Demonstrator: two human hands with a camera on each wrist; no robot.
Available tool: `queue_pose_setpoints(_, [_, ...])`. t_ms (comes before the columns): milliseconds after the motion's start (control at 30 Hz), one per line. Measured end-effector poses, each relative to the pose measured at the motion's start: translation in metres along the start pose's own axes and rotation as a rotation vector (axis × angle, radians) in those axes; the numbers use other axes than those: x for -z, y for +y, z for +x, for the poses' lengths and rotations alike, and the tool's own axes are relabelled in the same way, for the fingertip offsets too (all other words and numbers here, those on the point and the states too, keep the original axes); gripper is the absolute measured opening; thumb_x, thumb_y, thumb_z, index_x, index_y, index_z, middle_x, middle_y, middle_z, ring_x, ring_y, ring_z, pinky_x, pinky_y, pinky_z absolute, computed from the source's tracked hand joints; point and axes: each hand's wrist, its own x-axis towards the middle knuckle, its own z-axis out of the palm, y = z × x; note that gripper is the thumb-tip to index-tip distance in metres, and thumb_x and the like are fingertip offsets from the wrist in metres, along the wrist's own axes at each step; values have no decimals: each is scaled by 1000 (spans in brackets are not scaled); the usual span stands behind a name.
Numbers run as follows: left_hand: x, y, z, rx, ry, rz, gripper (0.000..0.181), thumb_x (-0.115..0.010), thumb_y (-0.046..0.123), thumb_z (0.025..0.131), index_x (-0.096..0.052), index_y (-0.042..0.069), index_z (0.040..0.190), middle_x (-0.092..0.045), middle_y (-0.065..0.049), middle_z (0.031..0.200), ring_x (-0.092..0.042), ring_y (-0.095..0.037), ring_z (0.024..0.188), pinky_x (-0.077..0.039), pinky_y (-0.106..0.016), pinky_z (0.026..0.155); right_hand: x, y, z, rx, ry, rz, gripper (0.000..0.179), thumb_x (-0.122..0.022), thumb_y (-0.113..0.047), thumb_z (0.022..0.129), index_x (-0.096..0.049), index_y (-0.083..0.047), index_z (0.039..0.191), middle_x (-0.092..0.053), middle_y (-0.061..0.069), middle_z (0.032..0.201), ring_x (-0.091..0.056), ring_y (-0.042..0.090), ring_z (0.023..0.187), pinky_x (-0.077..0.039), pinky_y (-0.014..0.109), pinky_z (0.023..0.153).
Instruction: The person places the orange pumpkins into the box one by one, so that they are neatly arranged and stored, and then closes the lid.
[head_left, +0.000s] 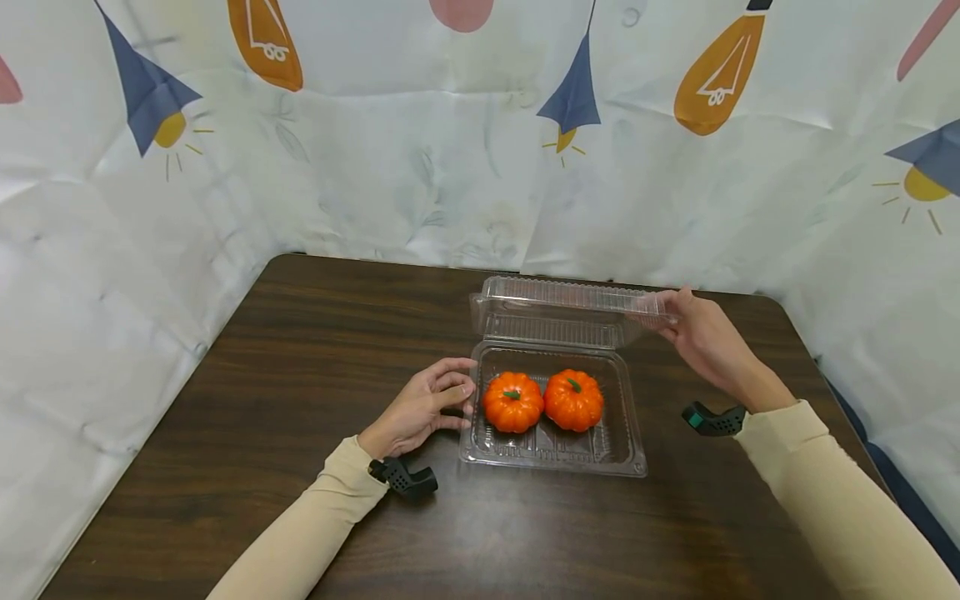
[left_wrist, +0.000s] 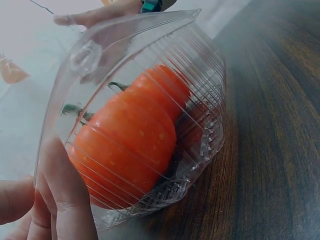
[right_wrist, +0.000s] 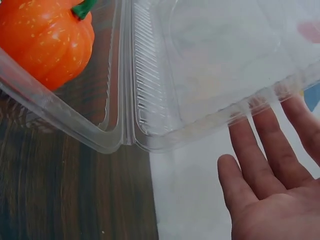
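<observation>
A clear plastic clamshell box (head_left: 628, 429) stands on the table, its hinged lid (head_left: 555, 292) raised at the far side. Two orange toy pumpkins (head_left: 513, 402) (head_left: 573, 400) with green stems sit side by side in its base. My left hand (head_left: 423, 404) pinches the base's left rim; in the left wrist view the thumb (left_wrist: 15, 200) is on one side of the rim and the fingers (left_wrist: 67, 195) on the other. At the lid's right edge is my right hand (head_left: 701, 333). Its fingers (right_wrist: 272, 150) are extended and touch the lid's edge in the right wrist view.
The dark wooden table (head_left: 262, 400) has rounded far corners. Behind it and along its sides hangs a white cloth (head_left: 375, 167) printed with lamps and bulbs. A black band (head_left: 405, 479) sits on the left wrist and another (head_left: 714, 419) on the right.
</observation>
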Motion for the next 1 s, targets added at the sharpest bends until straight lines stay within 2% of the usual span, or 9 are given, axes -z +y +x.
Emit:
queue_pose_setpoints(67, [0,0,0,1,-1,-1,53,-61,13,105,-39,6,153,-62,1,106,-64,-13,82,-64,-30,74,-1,-1,-4,-16,20,-112,42,-35,-50,110,-66,-24,122,-58,-11,126,-53,0,118,-43,18,97])
queue_pose_setpoints(100, [0,0,0,2,-1,-3,53,-61,13,105,-38,6,153,-62,1,106,-64,-13,82,-64,-30,74,-1,-2,-6,-28,26,-183,40,-36,-50,110,-65,-25,124,-55,-10,131,-50,4,123,-43,25,104])
queue_pose_setpoints(233, [0,1,0,4,0,-6,54,-60,12,105,-38,6,153,-62,1,106,-64,-13,82,-64,-29,74,-2,-5,-12,-46,34,-489,41,-38,-47,111,-61,-27,139,-50,3,152,-46,25,135,-42,55,106])
queue_pose_setpoints(300, [0,0,0,5,-1,-6,54,-60,12,105,-38,6,153,-62,1,107,-64,-13,82,-64,-29,74,-3,-7,-15,-36,21,-568,40,-43,-43,111,-60,-25,142,-46,7,158,-44,33,140,-42,63,105])
queue_pose_setpoints(367, [0,0,0,4,-3,-5,54,-60,12,105,-38,6,153,-61,1,106,-64,-13,82,-64,-29,74,-4,-8,-18,-23,7,-597,37,-46,-38,111,-60,-26,143,-48,6,158,-47,30,137,-45,55,100])
queue_pose_setpoints(533, [0,0,1,2,-9,-7,53,-60,12,105,-38,6,153,-62,2,105,-64,-13,82,-64,-29,74,-6,-8,-23,23,-23,-624,36,-49,-28,110,-59,-28,144,-56,-4,152,-53,6,123,-46,33,84])
queue_pose_setpoints(700, [1,0,1,2,-11,-8,53,-61,13,105,-39,7,152,-62,2,105,-64,-13,82,-64,-30,74,-7,-7,-26,92,-90,-643,42,-51,-18,109,-54,-24,150,-56,6,152,-52,-14,126,-55,22,90])
queue_pose_setpoints(833, [1,-1,1,12,-3,-10,49,-59,13,106,-39,6,149,-62,3,106,-64,-13,82,-64,-30,74,-12,-7,-31,113,-105,-723,47,-56,-18,106,-51,-28,152,-55,4,154,-52,-8,134,-55,23,97])
queue_pose_setpoints(1000, [1,0,1,24,10,-13,49,-58,11,106,-34,5,149,-62,1,108,-64,-13,83,-64,-29,74,-17,-8,-36,145,-111,-862,52,-58,-21,105,-47,-31,155,-53,-1,157,-51,21,143,-48,46,110])
